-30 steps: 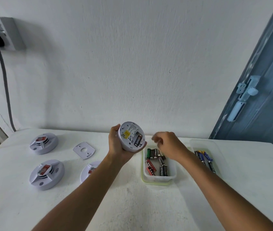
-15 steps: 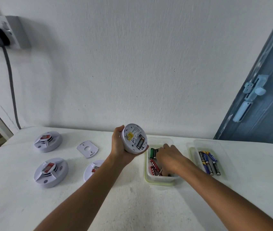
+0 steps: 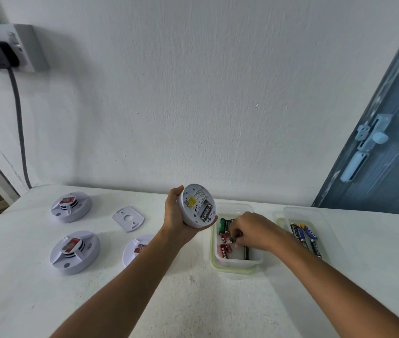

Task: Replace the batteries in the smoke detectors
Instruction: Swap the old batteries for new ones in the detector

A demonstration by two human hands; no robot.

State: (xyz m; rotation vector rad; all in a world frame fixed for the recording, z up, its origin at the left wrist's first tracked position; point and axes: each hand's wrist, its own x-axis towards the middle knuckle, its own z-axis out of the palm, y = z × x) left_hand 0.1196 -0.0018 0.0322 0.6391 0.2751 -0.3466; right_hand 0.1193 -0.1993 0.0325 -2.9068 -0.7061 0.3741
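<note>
Fingers (image 3: 236, 236) of our right hand (image 3: 254, 231) curl down into the nearer clear tray (image 3: 235, 265), their tips bunched among the loose batteries there; whether they pinch one of the red cells (image 3: 225, 240) we cannot tell, since the tips blur into the pile. Our left hand (image 3: 176, 213) grips a white smoke detector (image 3: 197, 206) round its rim, lifted above the table (image 3: 193, 301) just left of that tray and turned so its back faces us. On that back we see a yellow sticker and a printed label too small to read. One black battery (image 3: 206, 212) sits in the open compartment, and its wrapper reads EVEREADY.

The tray under our right hand holds red, green and dark cells lying at mixed angles; their print is too small to read. A second clear tray (image 3: 291, 215) stands to the right, well apart from our hands, with a few blue-and-yellow batteries (image 3: 302, 234) lying side by side.

Left of our arm, two more detectors (image 3: 71, 206) (image 3: 74, 251) lie on the table, each with a red label on its raised centre, writing unreadable. A third (image 3: 136, 248) is partly hidden behind our left forearm. A white mounting plate (image 3: 128, 218) with a round hole lies flat between them.
</note>
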